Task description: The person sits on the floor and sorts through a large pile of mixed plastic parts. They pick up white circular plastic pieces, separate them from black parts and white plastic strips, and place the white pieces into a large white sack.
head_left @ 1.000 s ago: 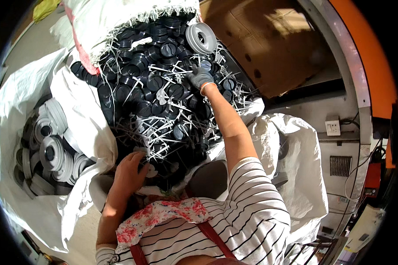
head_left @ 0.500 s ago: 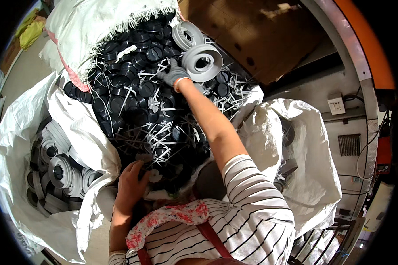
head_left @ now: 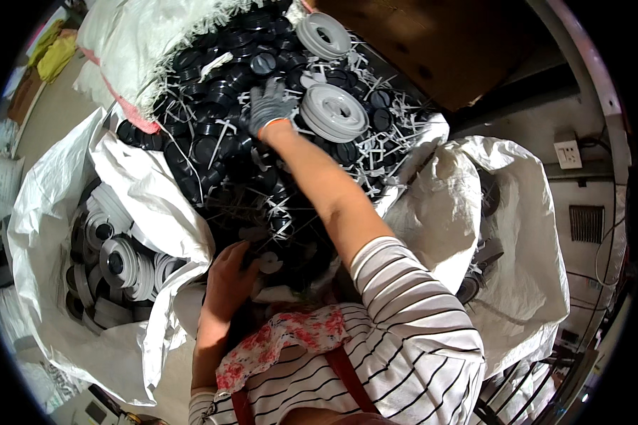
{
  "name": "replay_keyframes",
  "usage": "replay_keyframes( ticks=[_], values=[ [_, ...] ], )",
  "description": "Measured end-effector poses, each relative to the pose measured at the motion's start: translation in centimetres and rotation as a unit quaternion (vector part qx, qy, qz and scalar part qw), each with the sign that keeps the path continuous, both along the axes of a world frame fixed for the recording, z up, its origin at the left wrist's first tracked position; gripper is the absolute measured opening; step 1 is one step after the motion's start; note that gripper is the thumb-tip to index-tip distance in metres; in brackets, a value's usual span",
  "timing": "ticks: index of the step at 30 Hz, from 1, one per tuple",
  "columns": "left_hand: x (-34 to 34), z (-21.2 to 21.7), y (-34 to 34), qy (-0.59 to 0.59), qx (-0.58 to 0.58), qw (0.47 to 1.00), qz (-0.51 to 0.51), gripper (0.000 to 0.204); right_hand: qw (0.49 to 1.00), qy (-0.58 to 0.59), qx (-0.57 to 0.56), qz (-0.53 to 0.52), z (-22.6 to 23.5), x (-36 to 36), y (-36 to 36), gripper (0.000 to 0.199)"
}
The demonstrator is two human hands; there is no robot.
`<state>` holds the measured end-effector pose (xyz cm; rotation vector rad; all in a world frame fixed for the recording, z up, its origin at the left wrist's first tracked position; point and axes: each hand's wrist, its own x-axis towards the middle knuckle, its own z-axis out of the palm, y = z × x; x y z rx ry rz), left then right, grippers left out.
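My right hand (head_left: 271, 106), in a grey glove with an orange cuff, lies on a heap of black plastic caps (head_left: 209, 149), fingers spread and apart. Beside it on the right is a grey ringed plastic disc (head_left: 335, 113); another grey disc (head_left: 324, 35) lies farther back. White plastic sprue scraps (head_left: 280, 212) are strewn over the caps. My bare left hand (head_left: 228, 283) rests at the heap's near edge, thumb and fingers bent but apart. Close to its fingertips sits a small pale round piece (head_left: 269, 262). Its lower fingers are partly hidden.
At left stands a white woven sack (head_left: 39, 234) with grey ringed parts (head_left: 120, 263) in it. Another white sack (head_left: 521, 262), holding darker parts, is at right. A large white sack (head_left: 120, 42) borders the heap's far left. A brown board (head_left: 418, 42) lies beyond, at back right.
My right hand has moved left, away from the discs, and its fingers have spread. The nearer grey disc lies closer and at a different tilt. The whole view has shifted slightly.
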<state>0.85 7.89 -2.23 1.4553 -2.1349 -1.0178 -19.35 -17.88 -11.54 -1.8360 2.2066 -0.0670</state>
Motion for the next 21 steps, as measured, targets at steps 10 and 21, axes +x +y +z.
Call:
replay_keyframes(
  ticks=[10,21],
  values=[
    [0.5,0.2,0.1,0.033,-0.022,0.999,-0.012,0.034,0.981,0.050,0.113,0.151,2.3,-5.4,0.1,0.063],
    [1.4,0.4,0.4,0.044,-0.017,0.998,-0.029,0.036,0.993,-0.060,-0.017,0.096,-0.4,-5.3,0.7,0.035]
  ],
)
